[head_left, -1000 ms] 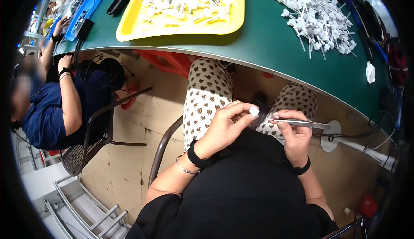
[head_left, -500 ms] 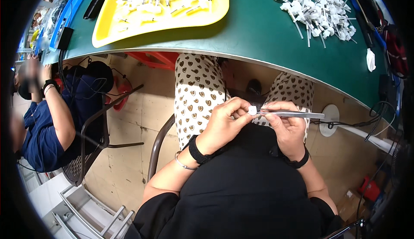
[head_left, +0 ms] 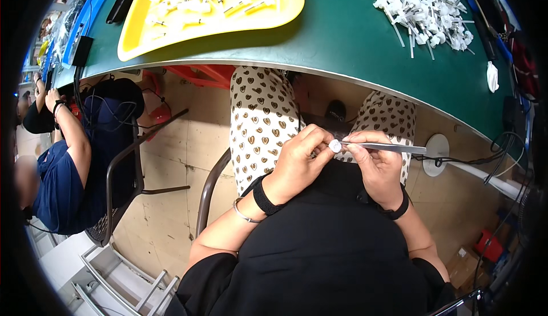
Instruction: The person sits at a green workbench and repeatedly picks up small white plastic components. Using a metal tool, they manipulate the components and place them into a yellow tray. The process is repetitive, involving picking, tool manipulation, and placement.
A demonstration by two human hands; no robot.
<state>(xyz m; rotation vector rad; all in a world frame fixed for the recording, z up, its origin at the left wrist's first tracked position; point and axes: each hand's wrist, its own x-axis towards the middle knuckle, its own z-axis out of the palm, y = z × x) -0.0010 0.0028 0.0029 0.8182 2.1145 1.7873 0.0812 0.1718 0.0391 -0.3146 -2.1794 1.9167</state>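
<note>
Between the thumb and index finger of my left hand [head_left: 305, 155] is a small white plastic part [head_left: 335, 145], held above my lap. My right hand [head_left: 374, 159] is closed around metal tweezers [head_left: 394, 147], whose tips point left and meet the white part. The tips themselves are too small to make out clearly. Both hands are in front of the table's near edge, close to each other.
A yellow tray [head_left: 134, 45] of white parts with metal pins lies on the green table [head_left: 337, 42]. Right of it is a heap of white parts with clear tubes [head_left: 425, 16]. A co-worker in dark blue [head_left: 63, 185] sits at the left.
The white part has turned slightly between my left fingers, and the tweezers have shifted a little to the left. The co-worker's arms and body have moved.
</note>
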